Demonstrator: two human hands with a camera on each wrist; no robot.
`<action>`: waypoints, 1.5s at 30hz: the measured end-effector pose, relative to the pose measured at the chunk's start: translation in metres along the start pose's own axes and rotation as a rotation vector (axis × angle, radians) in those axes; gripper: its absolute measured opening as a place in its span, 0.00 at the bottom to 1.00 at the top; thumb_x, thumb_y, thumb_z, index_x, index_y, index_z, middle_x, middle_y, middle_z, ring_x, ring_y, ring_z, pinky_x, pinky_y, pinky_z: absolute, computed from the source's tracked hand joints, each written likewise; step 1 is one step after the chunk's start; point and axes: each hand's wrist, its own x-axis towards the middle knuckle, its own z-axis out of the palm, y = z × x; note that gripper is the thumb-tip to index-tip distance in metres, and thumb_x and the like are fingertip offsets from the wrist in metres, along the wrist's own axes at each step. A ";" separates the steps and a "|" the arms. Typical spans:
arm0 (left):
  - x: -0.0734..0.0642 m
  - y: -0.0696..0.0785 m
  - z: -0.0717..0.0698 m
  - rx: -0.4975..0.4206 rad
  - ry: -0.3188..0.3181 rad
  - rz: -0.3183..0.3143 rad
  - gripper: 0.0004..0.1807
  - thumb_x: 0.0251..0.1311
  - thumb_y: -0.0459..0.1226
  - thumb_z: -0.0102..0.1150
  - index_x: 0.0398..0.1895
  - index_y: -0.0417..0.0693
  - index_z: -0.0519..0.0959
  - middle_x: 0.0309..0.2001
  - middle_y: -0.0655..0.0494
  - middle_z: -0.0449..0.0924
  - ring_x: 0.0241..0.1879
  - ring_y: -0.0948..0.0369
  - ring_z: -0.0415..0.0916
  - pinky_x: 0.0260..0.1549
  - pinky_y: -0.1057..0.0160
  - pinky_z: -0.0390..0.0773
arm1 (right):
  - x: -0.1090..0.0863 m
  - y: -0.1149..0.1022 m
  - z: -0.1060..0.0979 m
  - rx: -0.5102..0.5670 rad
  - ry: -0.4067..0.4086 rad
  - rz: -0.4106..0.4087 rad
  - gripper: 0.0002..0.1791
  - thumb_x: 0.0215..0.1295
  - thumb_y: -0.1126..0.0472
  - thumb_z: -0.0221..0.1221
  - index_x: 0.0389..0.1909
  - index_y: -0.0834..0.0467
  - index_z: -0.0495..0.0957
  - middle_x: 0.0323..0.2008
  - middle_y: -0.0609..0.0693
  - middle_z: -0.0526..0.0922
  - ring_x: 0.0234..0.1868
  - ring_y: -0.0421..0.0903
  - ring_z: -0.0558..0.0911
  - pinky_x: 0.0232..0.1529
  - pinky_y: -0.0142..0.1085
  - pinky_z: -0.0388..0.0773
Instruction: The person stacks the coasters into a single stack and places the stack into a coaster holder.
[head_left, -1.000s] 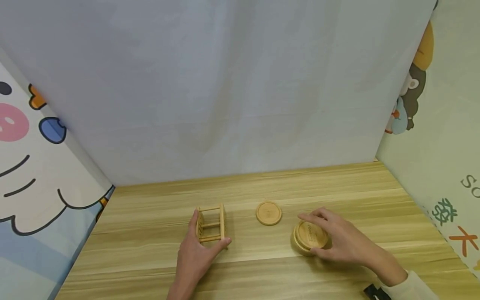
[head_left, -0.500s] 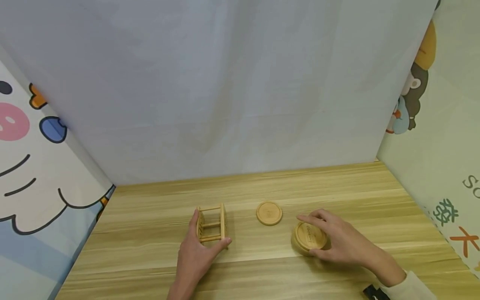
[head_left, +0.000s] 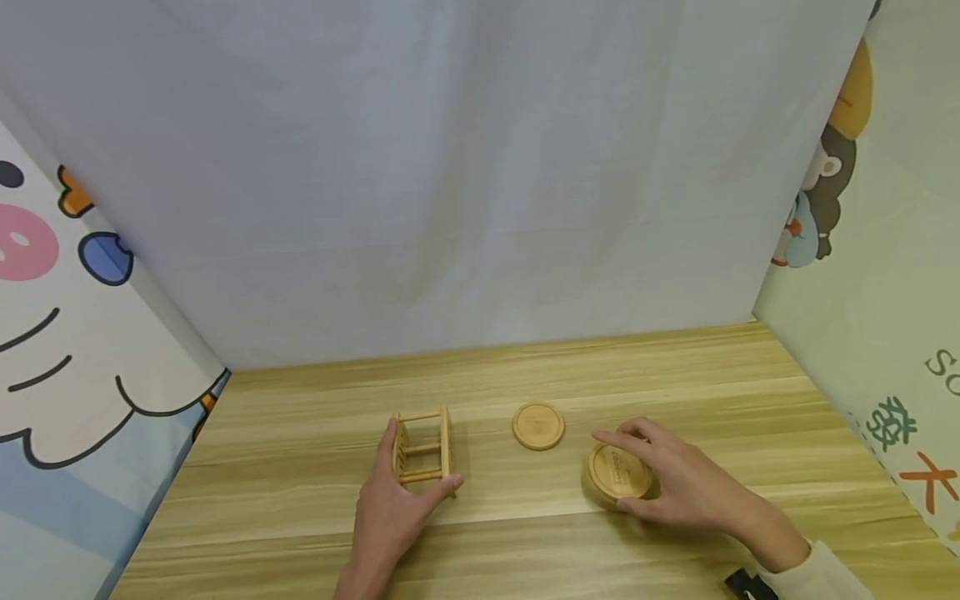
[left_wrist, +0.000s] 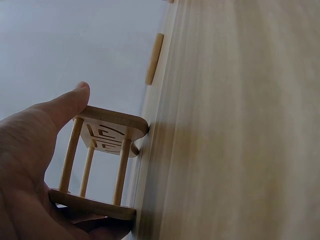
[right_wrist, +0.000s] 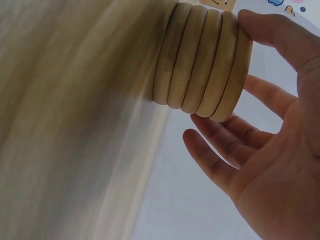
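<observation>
My left hand grips a small wooden coaster holder, thumb on its right side panel and fingers along the left one. Thin dowels join the two panels, and cut-out slots show in the left wrist view's holder. My right hand pinches the top of a stack of several round wooden coasters, thumb at the near edge and fingers at the far side. In the right wrist view the thumb presses the rim of the top coaster, the others lined up closely beneath it.
One loose round coaster lies flat between the two hands, a little farther back. The wood-grain table meets a pale curtain behind and printed cartoon panels at the sides.
The top coaster, earlier offset on the stack, has shifted slightly left into line with those below as my right hand moved. My left hand and the holder have stayed in place.
</observation>
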 end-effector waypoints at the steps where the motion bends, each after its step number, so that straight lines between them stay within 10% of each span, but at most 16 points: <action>1: 0.000 0.000 0.000 0.001 0.001 0.001 0.70 0.41 0.69 0.75 0.83 0.59 0.46 0.71 0.34 0.68 0.65 0.34 0.71 0.59 0.33 0.73 | 0.000 0.000 0.000 0.007 -0.004 0.004 0.48 0.50 0.48 0.78 0.73 0.47 0.70 0.55 0.43 0.75 0.51 0.40 0.77 0.46 0.42 0.82; 25: 0.000 0.000 0.001 0.016 -0.002 0.001 0.68 0.43 0.66 0.75 0.84 0.59 0.46 0.72 0.34 0.67 0.64 0.34 0.71 0.58 0.33 0.74 | -0.002 0.001 0.000 0.063 -0.038 0.040 0.48 0.56 0.45 0.75 0.76 0.48 0.66 0.61 0.45 0.73 0.57 0.45 0.78 0.50 0.46 0.83; 45: 0.001 0.000 0.002 0.011 -0.009 -0.016 0.69 0.43 0.66 0.76 0.84 0.60 0.45 0.71 0.34 0.68 0.64 0.34 0.71 0.57 0.33 0.75 | 0.019 -0.021 0.010 -0.001 0.237 0.009 0.47 0.50 0.46 0.77 0.73 0.45 0.69 0.63 0.50 0.76 0.64 0.54 0.73 0.62 0.63 0.66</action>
